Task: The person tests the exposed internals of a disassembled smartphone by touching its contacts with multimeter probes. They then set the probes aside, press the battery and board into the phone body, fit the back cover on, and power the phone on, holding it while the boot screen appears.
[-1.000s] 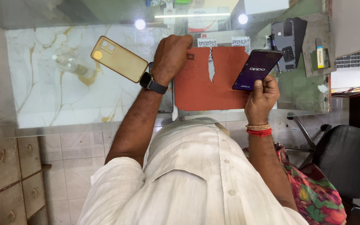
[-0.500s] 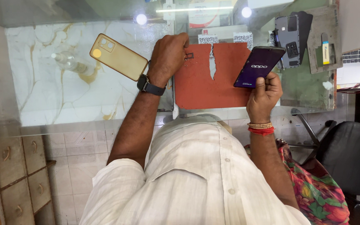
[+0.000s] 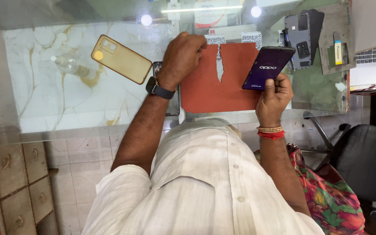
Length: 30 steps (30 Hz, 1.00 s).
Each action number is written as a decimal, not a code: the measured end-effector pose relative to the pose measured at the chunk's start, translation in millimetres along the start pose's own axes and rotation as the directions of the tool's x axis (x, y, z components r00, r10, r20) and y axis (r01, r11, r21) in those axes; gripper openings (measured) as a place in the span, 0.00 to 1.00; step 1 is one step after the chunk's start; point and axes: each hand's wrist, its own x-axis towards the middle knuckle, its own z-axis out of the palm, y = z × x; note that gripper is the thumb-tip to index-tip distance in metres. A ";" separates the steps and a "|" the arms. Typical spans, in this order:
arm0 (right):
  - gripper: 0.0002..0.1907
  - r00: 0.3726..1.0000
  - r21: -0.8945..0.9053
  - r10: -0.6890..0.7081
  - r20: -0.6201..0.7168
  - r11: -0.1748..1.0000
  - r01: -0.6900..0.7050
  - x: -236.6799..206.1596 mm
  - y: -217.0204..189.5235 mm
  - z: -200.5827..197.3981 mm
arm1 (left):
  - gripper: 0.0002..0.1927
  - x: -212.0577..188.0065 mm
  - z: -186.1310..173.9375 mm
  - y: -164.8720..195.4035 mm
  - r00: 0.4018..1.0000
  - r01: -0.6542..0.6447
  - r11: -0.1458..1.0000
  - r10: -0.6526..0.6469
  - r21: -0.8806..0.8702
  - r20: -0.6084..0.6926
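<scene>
- The glass table (image 3: 66, 109) lies under both hands.
- The red mat (image 3: 214, 93) lies under the left hand (image 3: 183, 56). The fingers curl down at the mat's far edge. It cannot be told if they hold anything.
- The gold phone (image 3: 121, 58) lies flat just beside the left fingers, and it could get bumped.
- The purple phone (image 3: 267, 67) is up above the mat. The right hand (image 3: 275, 93) grips only its low end, so it could slip and hit the glass.
- Grey phone parts (image 3: 299, 39) crowd the spot past the right fingertips.
</scene>
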 end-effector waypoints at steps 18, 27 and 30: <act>0.09 1.000 -0.018 -0.009 0.001 1.000 0.009 -0.5 1.0 -0.1 | 0.15 -15.7 11.4 9.0 0.967 -0.229 0.969 0.237 0.096 -0.092; 0.09 1.000 -0.019 0.007 0.009 1.000 -0.007 -4.0 2.9 -3.8 | 0.16 -42.2 -24.7 -2.8 0.990 -0.029 0.994 0.013 -0.109 -0.142; 0.09 1.000 -0.035 0.000 0.015 0.999 0.001 -4.5 3.9 -2.7 | 0.15 -48.0 -23.9 -4.2 0.990 0.008 0.992 -0.025 -0.124 -0.139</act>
